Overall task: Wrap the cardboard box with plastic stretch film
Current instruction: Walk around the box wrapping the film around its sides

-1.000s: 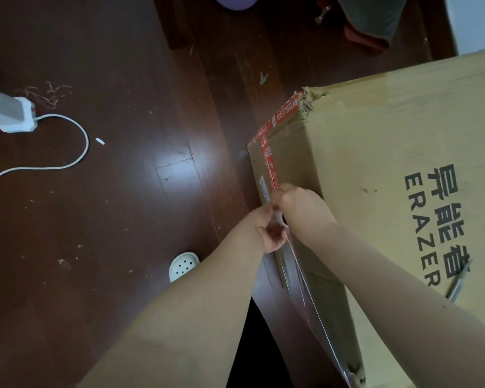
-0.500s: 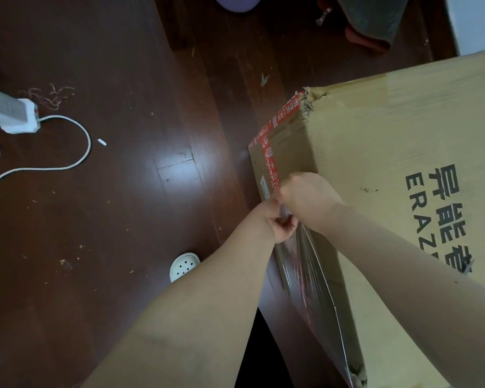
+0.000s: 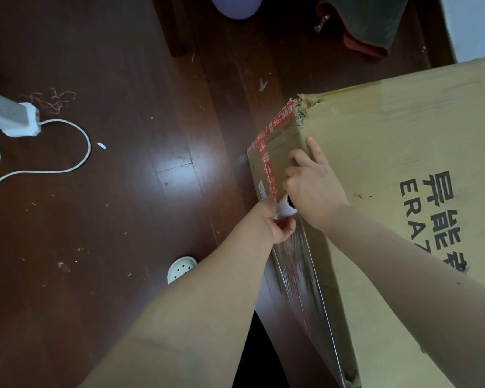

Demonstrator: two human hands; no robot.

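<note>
The right hand [image 3: 311,183] has moved up off the roll [image 3: 287,207] since a second ago. It now lies, fingers loosely spread, on the box [image 3: 389,163] edge just above the grip. The left hand [image 3: 280,226] curls round the roll against the box side. Below the grip, film [image 3: 297,273] stretches along that side. Held one-handed, the roll may slip, and slack film would likely wrinkle or peel.

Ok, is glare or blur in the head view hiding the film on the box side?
Head view: sharp, with no motion blur on the left hand or right hand. There is a soft glare patch on the dark floor, away from the work. The stretch film reads only as streaky reflections down the cardboard box side, so its edges are hard to trace.
</note>
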